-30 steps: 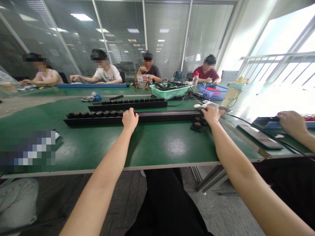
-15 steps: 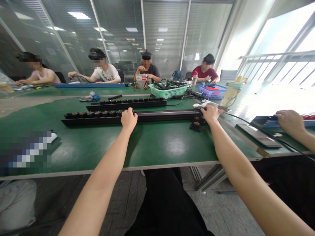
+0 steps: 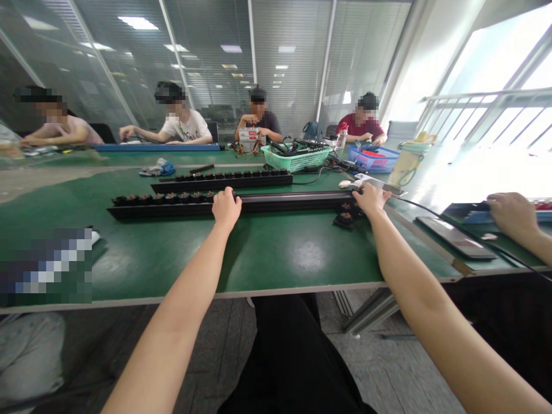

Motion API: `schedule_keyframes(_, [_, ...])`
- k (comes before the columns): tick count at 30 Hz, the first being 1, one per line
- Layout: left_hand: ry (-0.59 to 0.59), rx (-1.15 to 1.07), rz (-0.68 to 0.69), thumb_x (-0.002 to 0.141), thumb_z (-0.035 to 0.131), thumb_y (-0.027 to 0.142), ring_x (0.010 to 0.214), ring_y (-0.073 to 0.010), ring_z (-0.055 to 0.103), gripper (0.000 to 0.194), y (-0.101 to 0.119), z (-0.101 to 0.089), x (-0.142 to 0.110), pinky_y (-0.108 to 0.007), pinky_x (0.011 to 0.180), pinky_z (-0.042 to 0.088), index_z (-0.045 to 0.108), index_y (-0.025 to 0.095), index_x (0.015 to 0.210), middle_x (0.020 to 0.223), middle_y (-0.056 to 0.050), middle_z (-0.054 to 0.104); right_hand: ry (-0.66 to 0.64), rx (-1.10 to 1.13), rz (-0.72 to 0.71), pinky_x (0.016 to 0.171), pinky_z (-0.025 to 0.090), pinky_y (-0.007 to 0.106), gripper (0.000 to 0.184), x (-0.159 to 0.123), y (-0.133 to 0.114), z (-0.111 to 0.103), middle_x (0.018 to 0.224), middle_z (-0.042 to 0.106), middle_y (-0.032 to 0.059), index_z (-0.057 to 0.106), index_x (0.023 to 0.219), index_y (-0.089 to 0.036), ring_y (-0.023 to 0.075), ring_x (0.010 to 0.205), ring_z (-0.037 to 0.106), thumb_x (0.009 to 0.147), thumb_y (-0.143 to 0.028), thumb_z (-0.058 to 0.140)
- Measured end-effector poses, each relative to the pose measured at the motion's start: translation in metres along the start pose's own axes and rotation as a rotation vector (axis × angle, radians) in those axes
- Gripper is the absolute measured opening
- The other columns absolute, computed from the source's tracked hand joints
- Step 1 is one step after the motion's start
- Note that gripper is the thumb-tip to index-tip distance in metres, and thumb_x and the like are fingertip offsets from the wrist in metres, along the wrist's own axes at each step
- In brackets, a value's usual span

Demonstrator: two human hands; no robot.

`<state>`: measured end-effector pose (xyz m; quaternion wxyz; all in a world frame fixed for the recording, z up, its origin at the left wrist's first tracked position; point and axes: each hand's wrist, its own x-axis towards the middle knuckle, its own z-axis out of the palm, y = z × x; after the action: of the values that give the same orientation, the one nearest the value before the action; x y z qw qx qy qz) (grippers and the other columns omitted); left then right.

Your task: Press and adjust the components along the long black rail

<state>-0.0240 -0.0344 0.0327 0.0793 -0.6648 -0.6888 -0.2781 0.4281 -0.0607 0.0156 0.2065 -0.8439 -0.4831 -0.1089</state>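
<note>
A long black rail (image 3: 293, 202) lies across the green table in front of me. Small black modules with brownish tops (image 3: 157, 200) stand in a row along its left part, while its right part shows a smooth channel. My left hand (image 3: 226, 210) is closed over the rail near its middle, at the end of the row. At the rail's right end, my right hand (image 3: 371, 199) grips it; what its fingertips touch is partly hidden. A few loose black modules (image 3: 344, 219) lie just in front of that end. Behind is a second, shorter black rail (image 3: 224, 183), also lined with modules.
A green basket of black cables (image 3: 296, 162) and a blue basket (image 3: 374, 160) stand farther back. To the right are a phone-like slab (image 3: 455, 237), a cable and another person's hand (image 3: 513, 215). Several people sit across the table. A blurred-out object (image 3: 47, 264) lies front left.
Both my hands stay in place on the rail. The view shifts very slightly, and the person at far left leans a little further left.
</note>
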Motion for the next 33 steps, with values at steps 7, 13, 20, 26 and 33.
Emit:
schedule_keyframes(7, [0.005, 0.003, 0.001, 0.099, 0.046, 0.033, 0.124, -0.0327, 0.057, 0.042, -0.0005, 0.0008, 0.0001, -0.041, 0.097, 0.054, 0.057, 0.019, 0.137, 0.128, -0.016, 0.066, 0.014, -0.012, -0.008, 0.099, 0.028, 0.052, 0.037, -0.0008, -0.0007, 0.0007, 0.112, 0.07, 0.0189, 0.067, 0.118, -0.016, 0.0369, 0.112, 0.053, 0.093, -0.037, 0.05])
schedule_keyframes(13, [0.007, 0.002, 0.002, 0.099, 0.046, 0.033, 0.123, -0.0324, 0.058, 0.041, -0.0006, 0.0006, 0.0002, -0.041, 0.097, 0.054, 0.057, 0.019, 0.136, 0.127, -0.016, 0.066, 0.016, -0.019, 0.001, 0.099, 0.028, 0.051, 0.038, -0.0001, 0.0003, 0.0013, 0.113, 0.07, 0.0194, 0.067, 0.121, -0.015, 0.0363, 0.112, 0.053, 0.094, -0.036, 0.049])
schedule_keyframes(20, [0.008, 0.0, 0.0, 0.099, 0.047, 0.033, 0.124, -0.0323, 0.057, 0.042, -0.0012, 0.0014, 0.0, -0.042, 0.099, 0.053, 0.056, 0.019, 0.137, 0.128, -0.017, 0.066, 0.005, -0.001, 0.019, 0.101, 0.027, 0.052, 0.04, -0.0016, 0.0013, -0.0012, 0.114, 0.07, 0.0201, 0.066, 0.124, -0.015, 0.0372, 0.114, 0.054, 0.095, -0.035, 0.048])
schedule_keyframes(26, [-0.002, -0.004, -0.007, 0.099, 0.047, 0.033, 0.125, -0.0322, 0.057, 0.041, -0.0008, 0.0002, -0.0002, -0.042, 0.099, 0.053, 0.056, 0.02, 0.137, 0.128, -0.016, 0.066, 0.014, 0.004, 0.048, 0.1, 0.028, 0.051, 0.04, -0.0023, 0.0014, -0.0015, 0.114, 0.07, 0.019, 0.066, 0.126, -0.017, 0.0371, 0.114, 0.054, 0.096, -0.036, 0.049])
schedule_keyframes(33, [0.002, -0.005, -0.007, 0.099, 0.048, 0.033, 0.125, -0.0323, 0.057, 0.041, -0.0007, 0.0002, -0.0004, -0.041, 0.099, 0.053, 0.056, 0.02, 0.137, 0.128, -0.016, 0.065, 0.011, 0.003, 0.078, 0.101, 0.029, 0.051, 0.039, -0.0011, 0.0012, -0.0008, 0.114, 0.07, 0.0193, 0.066, 0.127, -0.015, 0.0359, 0.114, 0.056, 0.097, -0.034, 0.049])
